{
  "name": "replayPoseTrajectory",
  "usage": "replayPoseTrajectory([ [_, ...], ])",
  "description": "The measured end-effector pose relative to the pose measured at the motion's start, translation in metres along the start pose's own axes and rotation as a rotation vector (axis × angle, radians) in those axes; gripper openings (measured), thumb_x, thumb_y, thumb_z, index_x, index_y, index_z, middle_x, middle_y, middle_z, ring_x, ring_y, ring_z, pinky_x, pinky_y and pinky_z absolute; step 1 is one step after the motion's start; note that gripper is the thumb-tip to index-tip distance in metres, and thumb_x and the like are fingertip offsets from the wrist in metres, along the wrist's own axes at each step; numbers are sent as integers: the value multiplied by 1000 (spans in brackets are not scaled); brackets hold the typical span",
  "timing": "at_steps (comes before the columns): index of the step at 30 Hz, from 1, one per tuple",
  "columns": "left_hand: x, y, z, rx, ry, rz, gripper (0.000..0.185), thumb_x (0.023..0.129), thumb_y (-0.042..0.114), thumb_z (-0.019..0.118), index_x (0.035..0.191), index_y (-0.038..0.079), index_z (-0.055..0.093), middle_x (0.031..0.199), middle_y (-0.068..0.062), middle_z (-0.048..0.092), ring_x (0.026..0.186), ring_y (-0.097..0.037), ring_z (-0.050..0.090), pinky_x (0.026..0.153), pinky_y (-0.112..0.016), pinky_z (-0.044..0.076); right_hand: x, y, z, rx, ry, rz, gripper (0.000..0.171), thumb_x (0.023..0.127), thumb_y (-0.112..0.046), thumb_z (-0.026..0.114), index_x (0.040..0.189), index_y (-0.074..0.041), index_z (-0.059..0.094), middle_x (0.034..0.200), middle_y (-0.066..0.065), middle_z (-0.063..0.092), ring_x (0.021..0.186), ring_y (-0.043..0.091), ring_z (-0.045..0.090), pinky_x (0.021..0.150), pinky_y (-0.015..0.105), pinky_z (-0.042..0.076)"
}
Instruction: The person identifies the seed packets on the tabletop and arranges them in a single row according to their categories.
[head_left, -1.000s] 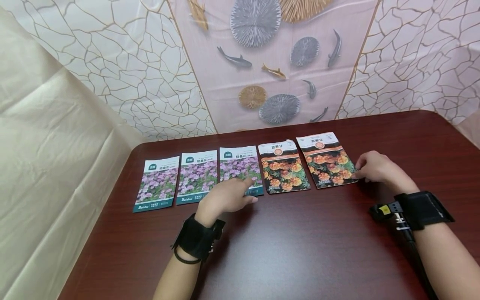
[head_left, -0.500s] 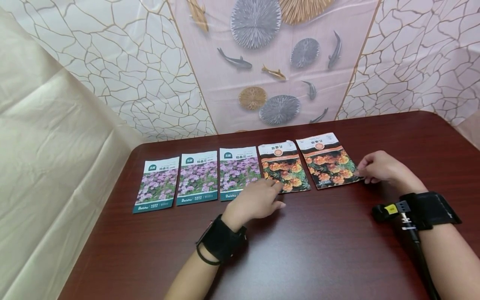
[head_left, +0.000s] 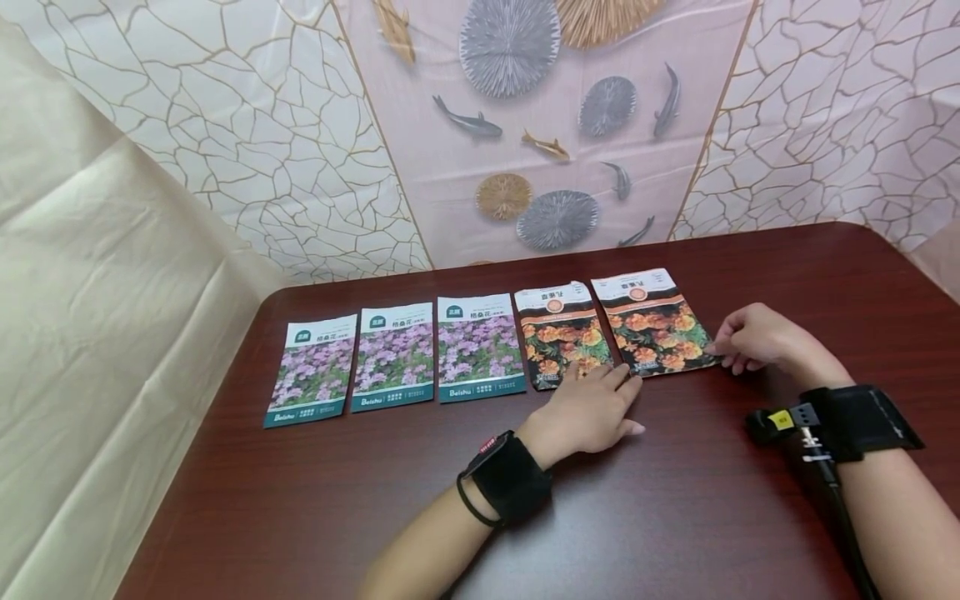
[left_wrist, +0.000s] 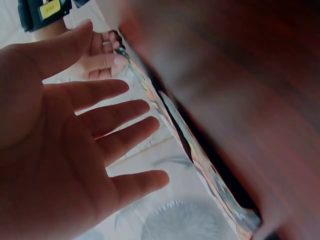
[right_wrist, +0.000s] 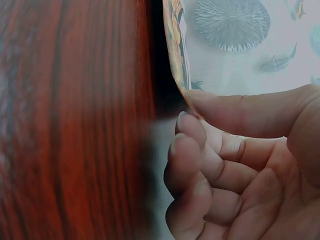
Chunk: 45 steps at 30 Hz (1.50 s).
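Observation:
Five-sided guesses aside, several seed packets lie in a row in the head view. At its right end is a marigold seed packet (head_left: 652,325) with orange flowers, and my right hand (head_left: 761,337) pinches its lower right corner. The right wrist view shows that corner between thumb (right_wrist: 240,112) and curled fingers. My left hand (head_left: 588,412) hovers at the lower edge of the other marigold seed packet (head_left: 558,333), partly hiding it. Its fingers are spread and hold nothing in the left wrist view, where the palm (left_wrist: 55,150) faces the camera.
Three purple-flower seed packets (head_left: 311,367) lie to the left, side by side. All rest on a dark red-brown wooden table (head_left: 300,508). Behind it hangs a patterned cloth (head_left: 465,200), and a pale cloth (head_left: 112,292) borders the left side. A cable (head_left: 840,508) runs from the right wrist.
My left hand has moved right, from the third purple-flower packet to the marigold packets. The right hand has shifted slightly right and stays at the end packet's corner.

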<state>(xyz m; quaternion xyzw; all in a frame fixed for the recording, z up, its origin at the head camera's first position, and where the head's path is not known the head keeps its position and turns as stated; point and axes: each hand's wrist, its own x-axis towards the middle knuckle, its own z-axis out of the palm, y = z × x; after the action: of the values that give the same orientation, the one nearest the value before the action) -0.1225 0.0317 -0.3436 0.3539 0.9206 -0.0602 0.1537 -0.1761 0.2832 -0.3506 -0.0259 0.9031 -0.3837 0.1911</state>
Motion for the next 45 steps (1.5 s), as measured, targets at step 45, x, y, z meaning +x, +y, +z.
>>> replayPoseTrajectory([
  [45,6,17,2,7,-91,-49,63,89,56,39,144,37,17,152,7,10,137,-12,8,110,-41,10,1,0,-1,-76,-77,6,20,89,-9,56,71,0,56,62,3,57,55,19,58,49,30,46],
])
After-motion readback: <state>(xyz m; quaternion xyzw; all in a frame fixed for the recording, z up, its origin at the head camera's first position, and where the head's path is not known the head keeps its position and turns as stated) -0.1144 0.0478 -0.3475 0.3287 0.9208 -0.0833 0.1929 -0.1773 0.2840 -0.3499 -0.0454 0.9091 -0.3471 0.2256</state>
